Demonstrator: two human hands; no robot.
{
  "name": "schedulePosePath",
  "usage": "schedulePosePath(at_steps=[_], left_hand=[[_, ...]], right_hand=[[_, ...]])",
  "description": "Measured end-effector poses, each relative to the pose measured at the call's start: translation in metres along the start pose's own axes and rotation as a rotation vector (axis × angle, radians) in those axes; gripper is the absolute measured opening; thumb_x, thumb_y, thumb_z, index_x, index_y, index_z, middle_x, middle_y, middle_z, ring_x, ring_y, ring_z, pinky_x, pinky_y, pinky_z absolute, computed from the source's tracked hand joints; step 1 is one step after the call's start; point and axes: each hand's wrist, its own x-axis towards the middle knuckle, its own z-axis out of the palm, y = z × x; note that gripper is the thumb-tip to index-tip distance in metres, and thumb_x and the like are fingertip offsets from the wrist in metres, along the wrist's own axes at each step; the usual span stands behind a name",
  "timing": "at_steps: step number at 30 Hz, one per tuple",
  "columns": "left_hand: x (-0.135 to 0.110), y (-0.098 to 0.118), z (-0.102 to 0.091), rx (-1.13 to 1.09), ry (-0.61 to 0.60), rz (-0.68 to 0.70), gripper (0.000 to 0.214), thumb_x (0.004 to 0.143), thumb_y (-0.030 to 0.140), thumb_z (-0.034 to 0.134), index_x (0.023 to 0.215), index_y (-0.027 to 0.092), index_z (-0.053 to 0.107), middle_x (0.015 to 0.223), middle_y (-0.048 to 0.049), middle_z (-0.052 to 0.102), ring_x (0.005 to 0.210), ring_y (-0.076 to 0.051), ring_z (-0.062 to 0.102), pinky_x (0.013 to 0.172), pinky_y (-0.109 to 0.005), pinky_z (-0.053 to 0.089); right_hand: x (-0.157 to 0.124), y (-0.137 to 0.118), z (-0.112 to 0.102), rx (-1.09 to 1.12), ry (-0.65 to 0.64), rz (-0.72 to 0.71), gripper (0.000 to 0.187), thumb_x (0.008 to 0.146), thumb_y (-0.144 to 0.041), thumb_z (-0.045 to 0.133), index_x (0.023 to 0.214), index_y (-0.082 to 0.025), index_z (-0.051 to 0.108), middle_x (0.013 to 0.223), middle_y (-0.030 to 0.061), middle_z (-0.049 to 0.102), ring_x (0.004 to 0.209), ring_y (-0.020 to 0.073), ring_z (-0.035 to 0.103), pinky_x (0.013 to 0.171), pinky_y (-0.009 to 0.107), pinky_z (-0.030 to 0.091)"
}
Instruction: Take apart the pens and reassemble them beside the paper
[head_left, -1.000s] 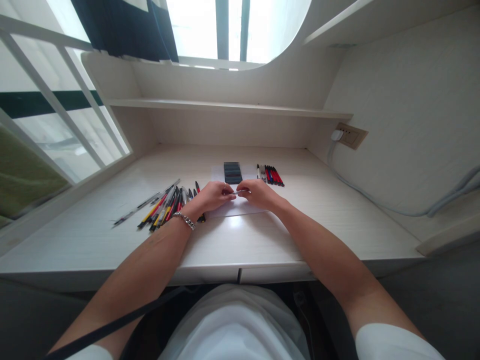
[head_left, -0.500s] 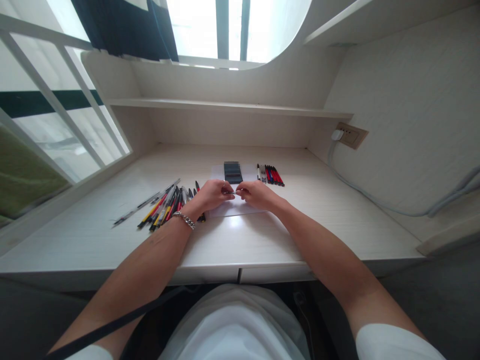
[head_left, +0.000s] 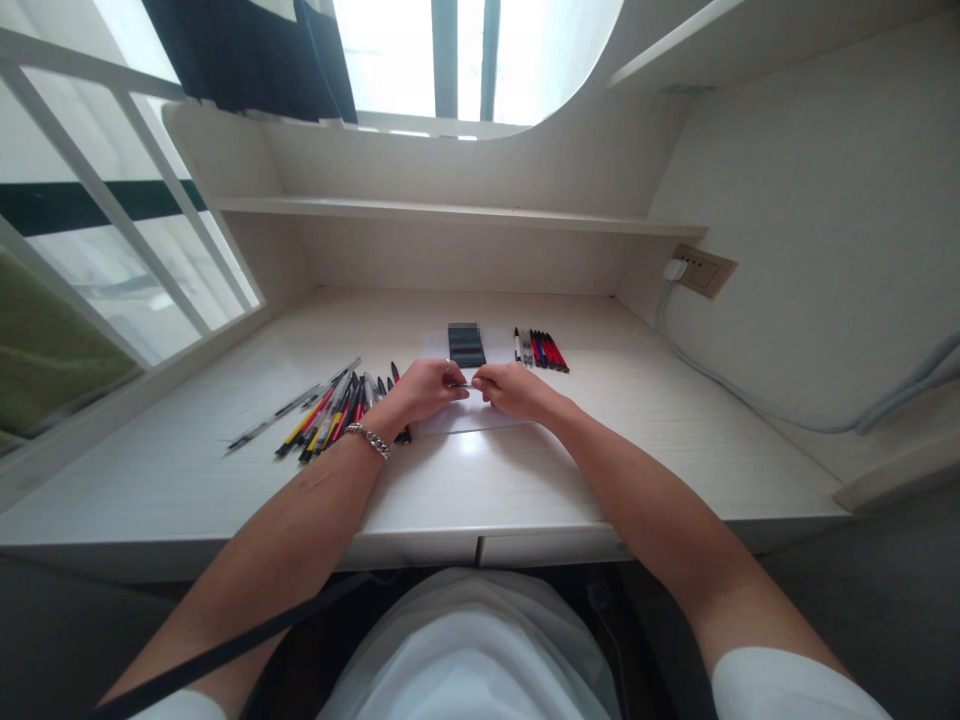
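Over a white sheet of paper [head_left: 480, 420], my left hand [head_left: 427, 388] and my right hand [head_left: 511, 388] meet with fingertips pinched. Both grip a thin pen [head_left: 466, 386]; only a short stretch shows between them, and the fingers hide the rest. Just beyond the hands lies a dark flat rectangular object [head_left: 466, 345]. Beside my left wrist is a loose pile of pens [head_left: 322, 415] in black, red, yellow and clear, partly covered by the forearm. Farther right, several pens [head_left: 547, 350] lie side by side in a row, white, clear, blue and red.
The white desk [head_left: 675, 440] is bounded at the back by a panel with a low shelf [head_left: 465, 210]. On the right wall a plug sits in a socket [head_left: 703, 272], and its grey cable [head_left: 750, 400] runs down along that side. White railings [head_left: 97, 190] stand at the left.
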Motion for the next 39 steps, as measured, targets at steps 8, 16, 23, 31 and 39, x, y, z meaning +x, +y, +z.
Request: schedulePosePath(at_steps=[8, 16, 23, 31, 39], left_hand=[[-0.0003, 0.0001, 0.0003, -0.007, -0.032, 0.0, 0.025, 0.075, 0.04, 0.067, 0.086, 0.019, 0.074, 0.077, -0.0036, 0.072, 0.07, -0.016, 0.062, 0.063, -0.026, 0.043], [-0.0002, 0.0004, 0.0004, -0.022, -0.003, -0.008, 0.022, 0.073, 0.037, 0.07, 0.084, 0.019, 0.073, 0.077, -0.0025, 0.072, 0.07, -0.016, 0.063, 0.063, -0.025, 0.044], [0.0003, -0.0007, 0.0007, -0.019, 0.001, -0.015, 0.026, 0.074, 0.041, 0.068, 0.085, 0.018, 0.073, 0.079, -0.0039, 0.073, 0.071, -0.017, 0.063, 0.063, -0.026, 0.043], [0.0001, -0.0012, 0.0012, -0.027, 0.019, -0.012, 0.024, 0.073, 0.039, 0.071, 0.085, 0.018, 0.074, 0.078, -0.0038, 0.073, 0.071, -0.017, 0.064, 0.064, -0.026, 0.044], [0.0005, 0.0014, -0.0005, 0.002, 0.053, -0.009, 0.025, 0.073, 0.04, 0.071, 0.087, 0.019, 0.074, 0.079, -0.0034, 0.074, 0.072, -0.017, 0.064, 0.065, -0.026, 0.044]], right_hand=[[0.0015, 0.0027, 0.0014, -0.038, 0.07, -0.047, 0.016, 0.087, -0.03, 0.064, 0.098, -0.021, 0.071, 0.097, 0.006, 0.072, 0.084, 0.0159, 0.061, 0.07, 0.023, 0.039], [-0.0009, -0.003, -0.0004, 0.001, -0.008, 0.004, 0.027, 0.096, -0.032, 0.048, 0.089, -0.02, 0.071, 0.077, 0.0029, 0.07, 0.069, 0.0134, 0.059, 0.063, 0.023, 0.038], [0.0018, 0.0012, -0.0001, -0.027, 0.106, -0.067, 0.013, 0.087, -0.026, 0.063, 0.096, -0.02, 0.071, 0.096, 0.0062, 0.07, 0.083, 0.0155, 0.061, 0.071, 0.024, 0.04], [-0.0005, -0.0013, -0.0014, 0.006, 0.017, 0.009, 0.026, 0.097, -0.032, 0.046, 0.092, -0.02, 0.069, 0.077, 0.0031, 0.069, 0.069, 0.0136, 0.059, 0.063, 0.023, 0.038], [0.0019, 0.0055, 0.0005, -0.016, 0.064, -0.028, 0.017, 0.091, -0.027, 0.057, 0.1, -0.02, 0.07, 0.09, 0.0056, 0.072, 0.079, 0.0155, 0.061, 0.068, 0.023, 0.039]])
